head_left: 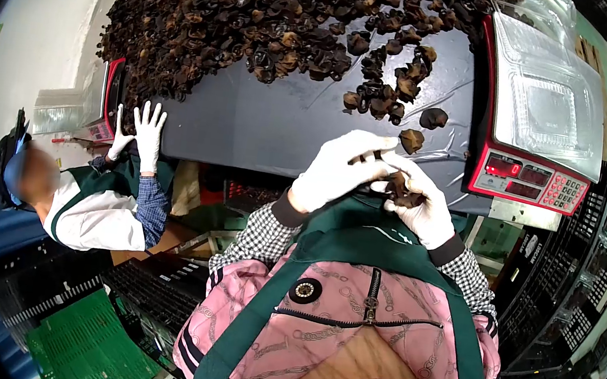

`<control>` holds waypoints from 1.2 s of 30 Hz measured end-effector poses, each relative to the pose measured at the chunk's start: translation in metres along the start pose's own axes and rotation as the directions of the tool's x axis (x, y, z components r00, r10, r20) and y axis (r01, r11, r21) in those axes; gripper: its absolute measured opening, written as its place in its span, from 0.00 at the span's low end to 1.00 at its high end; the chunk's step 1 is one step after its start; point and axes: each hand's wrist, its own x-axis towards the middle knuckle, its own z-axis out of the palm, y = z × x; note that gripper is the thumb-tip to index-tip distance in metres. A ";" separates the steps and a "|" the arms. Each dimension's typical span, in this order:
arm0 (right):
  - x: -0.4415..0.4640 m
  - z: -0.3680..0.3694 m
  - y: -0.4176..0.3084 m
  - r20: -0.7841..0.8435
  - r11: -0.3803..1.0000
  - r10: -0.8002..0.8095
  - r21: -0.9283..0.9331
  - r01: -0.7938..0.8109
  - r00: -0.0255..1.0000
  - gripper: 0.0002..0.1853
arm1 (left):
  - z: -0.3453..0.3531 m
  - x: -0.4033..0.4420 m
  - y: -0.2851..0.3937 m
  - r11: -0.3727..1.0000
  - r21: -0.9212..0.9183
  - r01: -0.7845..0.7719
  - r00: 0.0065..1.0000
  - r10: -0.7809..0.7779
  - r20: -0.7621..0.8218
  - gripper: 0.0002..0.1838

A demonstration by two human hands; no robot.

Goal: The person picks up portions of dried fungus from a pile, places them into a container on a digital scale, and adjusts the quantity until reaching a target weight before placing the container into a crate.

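"What are the hands doing?"
"The white-gloved right hand (pixel 427 210) is pinching a curled brown piece (pixel 404 193); the left hand (pixel 340 170) is arching just beside it, its grip hard to tell."
"Beyond?"
"At twelve, crinkled loose pieces (pixel 433 118) are dotting the smooth grey counter (pixel 227 126); at eleven, a wrinkled heap (pixel 219 17) is sprawling. At two, a red scale (pixel 523 182) is bearing clear plastic trays (pixel 556 108). At nine, a co-worker's gloved hand (pixel 147 137) is spreading its fingers."

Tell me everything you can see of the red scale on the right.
The red scale stands at the right end of the dark-covered table, front panel toward the camera. It carries lit red digits, one display reading 0, and a keypad at its right. Clear containers, apparently plastic, cover its top.
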 end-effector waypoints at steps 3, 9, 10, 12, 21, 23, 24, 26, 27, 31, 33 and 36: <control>-0.009 -0.013 0.005 -0.193 0.997 -0.058 -0.053 0.048 0.980 0.15 | 0.012 0.033 -0.023 0.707 0.564 -0.427 0.855 0.518 -0.003 0.18; -0.019 -0.001 -0.006 -0.380 0.781 -0.406 -0.617 0.099 0.831 0.10 | 0.043 0.060 -0.032 0.731 0.540 -0.418 0.884 0.465 0.056 0.15; -0.011 -0.003 -0.006 -0.258 0.544 -0.625 -0.821 0.173 0.737 0.14 | 0.042 0.057 -0.030 0.765 0.497 -0.409 0.894 0.444 0.052 0.14; 0.008 0.003 -0.023 0.269 -0.186 -0.839 -0.959 0.215 0.473 0.21 | 0.035 0.054 -0.023 0.725 0.566 -0.392 0.893 0.448 0.045 0.12; 0.063 -0.024 -0.048 0.364 -0.536 -0.704 -0.836 -0.119 0.610 0.18 | 0.009 0.114 -0.014 0.661 0.612 -0.435 0.838 0.545 0.007 0.11; 0.057 -0.019 -0.046 0.372 -0.409 -0.796 -0.912 0.030 0.478 0.12 | 0.019 0.110 -0.023 0.526 0.643 -0.557 0.765 0.626 0.150 0.12; 0.047 -0.013 -0.043 0.228 -0.234 -0.827 -0.971 0.053 0.514 0.12 | 0.026 0.096 -0.016 0.533 0.689 -0.491 0.832 0.522 0.188 0.13; 0.041 -0.022 -0.032 0.153 -0.106 -0.852 -0.987 0.121 0.501 0.14 | 0.029 0.074 -0.011 0.437 0.738 -0.515 0.795 0.566 0.219 0.15; 0.032 -0.017 -0.030 0.071 0.011 -0.821 -0.990 0.140 0.566 0.15 | 0.027 0.065 -0.018 0.452 0.725 -0.521 0.784 0.589 0.196 0.17; 0.021 -0.017 -0.015 -0.118 0.347 -0.759 -0.905 0.244 0.641 0.11 | 0.007 0.043 -0.021 0.584 0.648 -0.489 0.809 0.581 0.087 0.15; 0.016 -0.012 -0.016 -0.143 0.394 -0.747 -0.882 0.259 0.649 0.08 | -0.005 0.038 -0.007 0.702 0.572 -0.425 0.856 0.516 0.002 0.14; 0.021 -0.012 -0.023 -0.133 0.346 -0.796 -0.901 0.263 0.591 0.10 | -0.017 0.036 0.003 0.953 0.257 -0.162 0.945 0.225 -0.236 0.13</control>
